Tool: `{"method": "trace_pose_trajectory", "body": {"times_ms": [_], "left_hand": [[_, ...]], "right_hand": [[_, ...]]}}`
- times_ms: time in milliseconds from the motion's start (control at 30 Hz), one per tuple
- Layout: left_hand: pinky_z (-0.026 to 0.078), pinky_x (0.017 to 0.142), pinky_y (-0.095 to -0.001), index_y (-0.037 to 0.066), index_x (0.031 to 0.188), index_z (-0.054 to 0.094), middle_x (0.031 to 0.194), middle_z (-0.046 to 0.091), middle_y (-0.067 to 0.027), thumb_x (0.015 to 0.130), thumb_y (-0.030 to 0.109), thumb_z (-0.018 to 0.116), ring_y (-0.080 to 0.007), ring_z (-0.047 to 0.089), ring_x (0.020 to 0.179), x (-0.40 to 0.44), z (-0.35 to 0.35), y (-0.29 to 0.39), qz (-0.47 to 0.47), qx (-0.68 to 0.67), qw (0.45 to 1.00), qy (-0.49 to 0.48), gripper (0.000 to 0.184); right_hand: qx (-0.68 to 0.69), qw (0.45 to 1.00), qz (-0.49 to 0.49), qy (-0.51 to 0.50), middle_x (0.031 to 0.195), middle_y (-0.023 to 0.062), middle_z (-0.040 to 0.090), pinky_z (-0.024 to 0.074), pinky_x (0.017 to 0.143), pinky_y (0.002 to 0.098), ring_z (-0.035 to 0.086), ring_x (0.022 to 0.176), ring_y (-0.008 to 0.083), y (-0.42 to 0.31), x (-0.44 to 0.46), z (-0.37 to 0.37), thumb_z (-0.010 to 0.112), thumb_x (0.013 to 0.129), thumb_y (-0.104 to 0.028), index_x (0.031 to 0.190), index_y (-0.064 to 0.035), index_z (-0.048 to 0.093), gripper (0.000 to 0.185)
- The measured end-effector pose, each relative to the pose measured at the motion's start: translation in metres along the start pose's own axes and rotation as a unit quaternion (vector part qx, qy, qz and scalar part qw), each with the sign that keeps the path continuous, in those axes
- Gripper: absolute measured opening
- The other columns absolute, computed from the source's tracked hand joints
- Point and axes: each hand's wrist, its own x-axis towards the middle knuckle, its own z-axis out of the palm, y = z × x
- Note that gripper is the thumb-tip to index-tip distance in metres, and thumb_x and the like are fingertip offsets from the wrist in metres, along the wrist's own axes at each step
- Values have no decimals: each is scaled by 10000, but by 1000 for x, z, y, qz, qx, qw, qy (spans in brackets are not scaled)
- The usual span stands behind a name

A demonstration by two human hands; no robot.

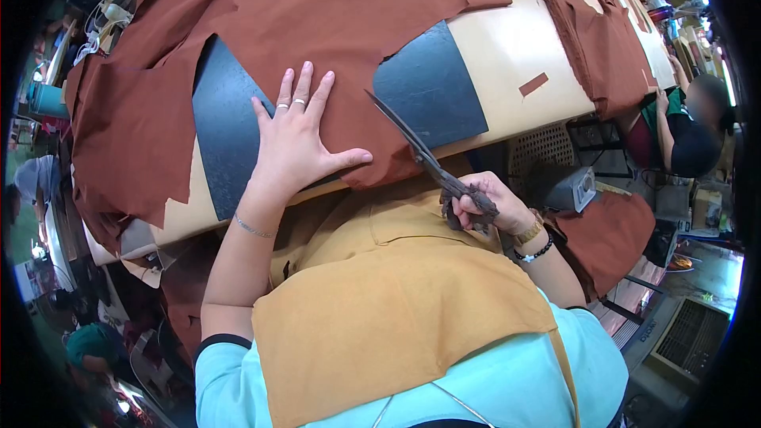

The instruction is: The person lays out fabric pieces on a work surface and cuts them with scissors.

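My left hand [300,139] lies flat with fingers spread on a large reddish-brown piece of fabric [333,16], pressing it against the table. In my right hand [487,198] is a pair of dark scissors [424,154], its handles wrapped in worn cloth. The blades point up and left, close together, over the fabric's near edge and the dark board beneath. That dark blue-grey board [432,87] shows on both sides of the fabric strip under my left hand.
A cream table [515,47] carries more brown fabric [583,40] at right and a small brown scrap [533,84]. Another person [682,127] sits at the far right. Below the table's right side are a grey machine part [575,189] and hanging brown cloth [606,238].
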Motion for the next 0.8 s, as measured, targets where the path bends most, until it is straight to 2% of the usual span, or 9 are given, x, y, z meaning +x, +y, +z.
{"method": "trace_pose_trajectory", "body": {"times_ms": [200,300,333,433,467,500,600,700,800], "left_hand": [[123,1063,-684,111,1405,426,1476,355,-172,604,799,607,-346,280,1391,0,-2,1,31,4,998,61,1071],[133,1093,-637,120,1324,530,1401,466,-153,629,720,665,-318,391,1330,17,-9,-9,29,17,999,28,928],[153,1107,-602,94,1230,604,1325,539,-149,654,678,681,-304,444,1285,26,-13,-13,45,4,998,40,823],[147,1124,-570,80,1255,576,1344,516,-156,637,672,701,-312,437,1287,53,-43,-18,100,44,993,-49,865],[142,1137,-552,64,1290,541,1406,447,-167,618,695,700,-317,360,1346,58,-39,-26,148,40,988,3,935],[141,1139,-552,65,1303,529,1424,420,-169,613,706,694,-317,326,1365,62,-35,-31,174,46,983,19,957],[143,1142,-554,95,1371,467,1499,307,-169,599,745,672,-323,189,1427,76,-28,-42,244,64,968,19,1030],[152,1139,-553,141,1403,436,1521,265,-165,587,739,687,-341,181,1427,82,-17,-49,175,-120,974,-78,1042],[147,1119,-601,199,1452,355,1556,179,-136,576,710,721,-348,136,1437,78,-19,-55,139,-90,983,-80,1079]], "right_hand": [[-17,1000,5,11,648,2,596,452,515,194,574,565,53,-2,4,2,683,872,-240,786,-44,593,233],[-7,1000,-1,4,647,1,595,456,519,196,572,562,53,3,0,-1,687,872,-248,793,-44,596,237],[-1,1000,-7,7,639,2,597,455,517,197,569,559,53,5,0,-1,679,882,-251,796,-47,598,236],[9,1000,-5,-4,634,7,600,456,516,200,573,560,58,6,0,-3,671,892,-272,787,-44,594,263],[16,1000,7,0,631,8,596,457,516,201,576,562,61,3,-1,-2,673,890,-275,788,-43,593,266],[12,1000,11,8,692,27,598,471,522,196,575,565,77,1,-1,-2,735,816,-376,785,-13,622,382],[-4,1000,13,19,708,25,599,466,520,198,571,572,75,1,2,-3,733,818,-379,831,2,637,393],[-2,1000,10,14,716,29,600,463,515,204,571,577,80,-1,3,-2,731,818,-387,807,-6,632,394],[-13,1000,1,8,719,31,599,464,518,209,573,578,86,-1,4,-4,732,815,-394,779,-17,624,393]]}}
